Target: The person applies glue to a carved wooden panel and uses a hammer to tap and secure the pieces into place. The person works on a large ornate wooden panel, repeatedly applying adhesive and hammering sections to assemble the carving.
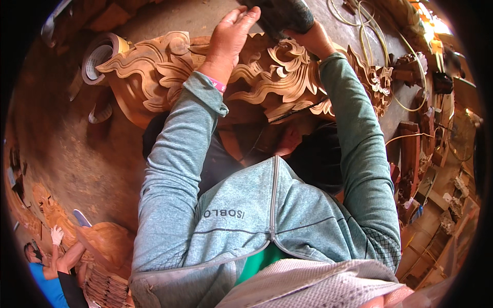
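A thick black tool, probably a power tool, is held over the far side of a carved wooden panel. Its upper end runs out of the picture, so its exact kind does not show. My right hand is wrapped round its right end, with the fingers partly hidden behind it. At its left side, my left hand closes fingers and thumb against the edge. Curling leaves and scrolls in relief cover the brown panel, which lies across in front of me, above my legs.
A wide tape roll stands by the panel's left end. Pale hoses loop on the floor at the far right. Wood pieces are piled along the right. At lower left, a co-worker's white-gloved hand touches another carving.
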{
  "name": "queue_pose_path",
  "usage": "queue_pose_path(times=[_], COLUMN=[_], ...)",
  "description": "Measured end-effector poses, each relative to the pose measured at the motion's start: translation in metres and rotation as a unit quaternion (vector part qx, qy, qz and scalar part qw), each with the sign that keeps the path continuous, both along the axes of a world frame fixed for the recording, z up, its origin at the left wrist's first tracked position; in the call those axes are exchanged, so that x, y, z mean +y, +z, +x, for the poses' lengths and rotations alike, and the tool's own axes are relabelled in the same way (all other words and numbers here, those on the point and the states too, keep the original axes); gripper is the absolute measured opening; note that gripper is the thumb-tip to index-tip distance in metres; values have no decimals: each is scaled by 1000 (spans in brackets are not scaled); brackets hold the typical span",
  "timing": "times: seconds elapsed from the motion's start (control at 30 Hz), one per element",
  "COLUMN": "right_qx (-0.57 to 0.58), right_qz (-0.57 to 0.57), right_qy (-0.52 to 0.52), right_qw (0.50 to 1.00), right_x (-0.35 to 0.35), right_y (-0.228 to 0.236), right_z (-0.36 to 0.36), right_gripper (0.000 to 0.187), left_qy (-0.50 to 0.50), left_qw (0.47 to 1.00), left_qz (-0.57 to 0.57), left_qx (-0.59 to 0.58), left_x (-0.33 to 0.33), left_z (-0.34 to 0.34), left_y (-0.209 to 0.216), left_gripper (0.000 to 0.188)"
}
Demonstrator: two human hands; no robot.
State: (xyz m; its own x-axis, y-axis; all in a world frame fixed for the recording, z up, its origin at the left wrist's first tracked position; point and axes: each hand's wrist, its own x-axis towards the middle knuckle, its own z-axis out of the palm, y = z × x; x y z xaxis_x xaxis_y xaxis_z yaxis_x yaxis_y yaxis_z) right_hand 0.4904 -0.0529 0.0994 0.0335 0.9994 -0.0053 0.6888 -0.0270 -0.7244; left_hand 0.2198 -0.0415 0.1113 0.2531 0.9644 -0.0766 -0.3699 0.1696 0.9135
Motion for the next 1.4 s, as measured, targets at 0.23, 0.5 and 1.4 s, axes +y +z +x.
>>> queue_pose_path(times=[0.23,0.5,1.4], right_qx=[6,31,77], right_qz=[-13,42,86], right_qy=[-46,-83,-83], right_qw=[999,995,990], right_x=[-13,-21,-15], right_y=[14,36,-4], right_z=[-9,-24,-12], right_gripper=[41,58,36], left_qy=[66,180,278], left_qw=[989,752,583], left_qz=[34,103,-36], left_qx=[130,626,763], left_x=[2,-8,-37], left_z=[-28,-103,-163], left_y=[-1,-36,-97], left_gripper=[73,79,82])
